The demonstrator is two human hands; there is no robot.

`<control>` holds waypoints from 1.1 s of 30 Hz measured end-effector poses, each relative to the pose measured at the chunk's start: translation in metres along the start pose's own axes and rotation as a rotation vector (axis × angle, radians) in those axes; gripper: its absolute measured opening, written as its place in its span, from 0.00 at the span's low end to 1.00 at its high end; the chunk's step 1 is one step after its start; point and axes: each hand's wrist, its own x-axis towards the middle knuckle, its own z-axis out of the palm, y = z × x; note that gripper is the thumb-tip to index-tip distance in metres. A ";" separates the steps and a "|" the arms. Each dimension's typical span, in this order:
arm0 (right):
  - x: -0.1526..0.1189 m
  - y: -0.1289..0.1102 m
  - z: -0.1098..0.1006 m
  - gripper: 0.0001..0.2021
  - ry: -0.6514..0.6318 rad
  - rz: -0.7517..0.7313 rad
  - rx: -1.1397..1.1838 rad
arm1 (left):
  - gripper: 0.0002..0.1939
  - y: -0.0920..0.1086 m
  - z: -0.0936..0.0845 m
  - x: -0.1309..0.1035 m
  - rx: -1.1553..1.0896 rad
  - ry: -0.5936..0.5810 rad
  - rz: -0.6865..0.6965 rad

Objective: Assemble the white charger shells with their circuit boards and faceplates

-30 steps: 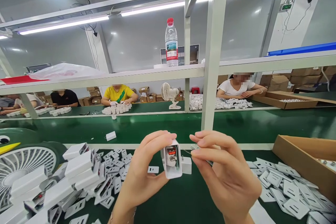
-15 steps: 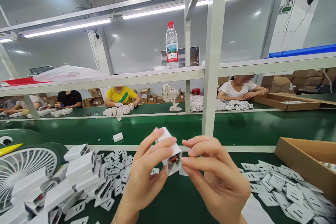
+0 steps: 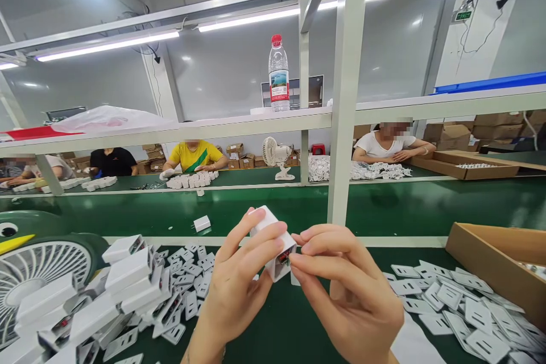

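Note:
My left hand [image 3: 243,267] is closed around a white charger housing [image 3: 265,218], held tilted above the bench with its open end toward my right hand. Red and dark parts show inside that opening. My right hand [image 3: 347,284] has its thumb and fingertips pinched together at the opening's edge. Whatever lies between them is hidden by the fingers. Below and left of my left hand is a heap of similar white housings [image 3: 130,273], with small slotted white plates [image 3: 191,301] scattered beside it. More slotted plates [image 3: 480,313] lie to the right of my right hand.
A green fan [image 3: 42,273] stands at the left, and a cardboard box [image 3: 473,244] at the right. One white charger [image 3: 202,223] lies on the green belt [image 3: 256,202] ahead. A white post [image 3: 347,96] rises beyond my hands. Several co-workers sit across the belt.
My right fingertips have moved slightly left, closer in to the housing's opening. The lone charger on the belt has shifted right. A co-worker in yellow has moved one hand outward to the left.

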 end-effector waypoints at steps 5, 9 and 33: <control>0.002 -0.005 -0.001 0.16 0.019 0.018 -0.010 | 0.29 0.000 0.001 -0.001 0.036 0.010 0.007; 0.003 -0.006 0.000 0.16 0.025 0.028 0.002 | 0.28 0.000 0.000 -0.001 0.052 0.016 0.008; 0.000 -0.003 -0.003 0.14 0.126 0.098 -0.028 | 0.32 -0.001 0.005 -0.002 -0.173 0.008 -0.163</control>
